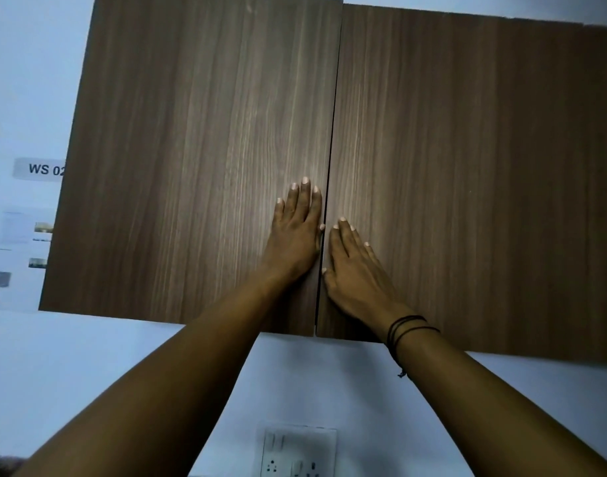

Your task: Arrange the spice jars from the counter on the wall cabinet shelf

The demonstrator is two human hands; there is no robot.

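A brown wood-grain wall cabinet fills the view, with its left door (192, 160) and right door (467, 184) both closed and a thin dark seam between them. My left hand (296, 232) lies flat on the left door, fingers together, right beside the seam. My right hand (355, 273) lies flat on the right door, just below and on the other side of the seam. Neither hand holds anything. No spice jars, shelf or counter are visible.
A white wall surrounds the cabinet. A label reading "WS 02" (40, 168) and printed sheets (16, 249) hang left of it. A white socket and switch plate (296, 452) sits on the wall below the doors.
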